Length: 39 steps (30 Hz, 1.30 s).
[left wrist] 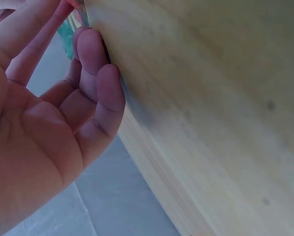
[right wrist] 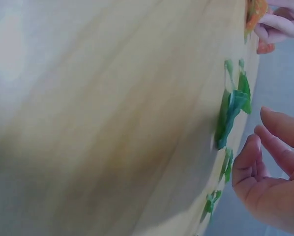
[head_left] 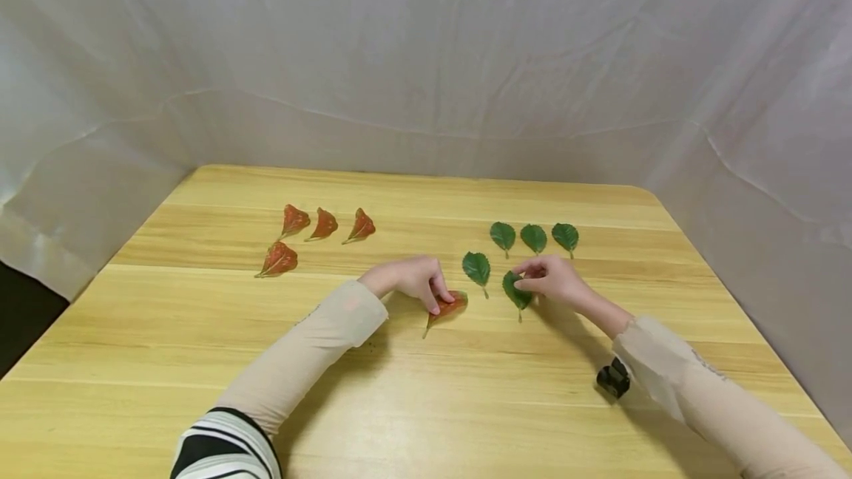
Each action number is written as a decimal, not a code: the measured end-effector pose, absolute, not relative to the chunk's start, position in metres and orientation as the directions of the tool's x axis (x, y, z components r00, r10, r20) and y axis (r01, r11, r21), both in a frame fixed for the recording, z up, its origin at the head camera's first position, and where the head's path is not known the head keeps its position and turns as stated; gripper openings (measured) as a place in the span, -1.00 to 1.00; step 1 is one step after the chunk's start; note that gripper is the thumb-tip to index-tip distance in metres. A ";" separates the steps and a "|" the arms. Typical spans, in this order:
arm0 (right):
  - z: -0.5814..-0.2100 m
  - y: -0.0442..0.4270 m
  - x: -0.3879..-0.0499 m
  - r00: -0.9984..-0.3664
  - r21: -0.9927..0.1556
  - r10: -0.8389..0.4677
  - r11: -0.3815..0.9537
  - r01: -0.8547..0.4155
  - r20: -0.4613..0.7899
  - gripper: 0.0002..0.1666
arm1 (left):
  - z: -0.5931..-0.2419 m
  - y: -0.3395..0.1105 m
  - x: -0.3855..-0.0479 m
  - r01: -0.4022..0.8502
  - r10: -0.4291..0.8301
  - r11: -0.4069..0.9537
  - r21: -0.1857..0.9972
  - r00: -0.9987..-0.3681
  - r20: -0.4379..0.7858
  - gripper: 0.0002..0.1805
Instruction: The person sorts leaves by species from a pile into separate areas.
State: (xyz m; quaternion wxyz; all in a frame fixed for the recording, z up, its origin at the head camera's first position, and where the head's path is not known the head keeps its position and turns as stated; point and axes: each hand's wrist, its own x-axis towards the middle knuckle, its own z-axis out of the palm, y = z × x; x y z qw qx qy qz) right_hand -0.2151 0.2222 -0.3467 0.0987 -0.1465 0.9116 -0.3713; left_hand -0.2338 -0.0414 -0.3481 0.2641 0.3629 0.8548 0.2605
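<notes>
My left hand (head_left: 416, 281) pinches a red leaf (head_left: 454, 305) between thumb and fingers, low over the table; its stem points toward me. In the left wrist view only a sliver of this leaf shows at the top edge. My right hand (head_left: 554, 279) hovers by a green leaf (head_left: 516, 296) with a serrated edge, its fingers loosely bent. From the right wrist view, a gap separates those fingertips from the green leaf (right wrist: 231, 118). Another green leaf (head_left: 475, 267) lies between the two hands.
Three green leaves (head_left: 535, 237) form a row at the back right. Several red leaves (head_left: 324, 224) lie at the back left of the wooden table (head_left: 373, 420). A small black object (head_left: 613, 378) is by the right sleeve. Pale curtains (head_left: 426, 58) surround the table.
</notes>
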 end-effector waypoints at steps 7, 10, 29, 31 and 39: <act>-0.345 0.211 -0.220 -0.938 -0.679 -0.346 0.693 -0.241 -0.020 -0.71 | -0.347 -0.042 -0.232 0.471 0.751 0.607 0.640 -0.603 -0.269 -0.68; -0.344 0.205 -0.223 -0.932 -0.686 -0.363 0.677 -0.267 0.005 -0.72 | -0.347 -0.042 -0.233 0.474 0.753 0.605 0.639 -0.602 -0.267 -0.68; -0.350 0.185 -0.248 -0.910 -0.680 -0.415 0.672 -0.294 -0.017 -0.71 | -0.346 -0.043 -0.236 0.501 0.776 0.591 0.633 -0.567 -0.276 -0.67; -0.351 0.184 -0.250 -0.907 -0.664 -0.422 0.683 -0.303 -0.020 -0.71 | -0.346 -0.044 -0.236 0.505 0.789 0.575 0.644 -0.551 -0.273 -0.67; -0.355 0.180 -0.256 -0.887 -0.620 -0.461 0.706 -0.342 -0.036 -0.72 | -0.345 -0.047 -0.236 0.510 0.822 0.516 0.688 -0.521 -0.230 -0.70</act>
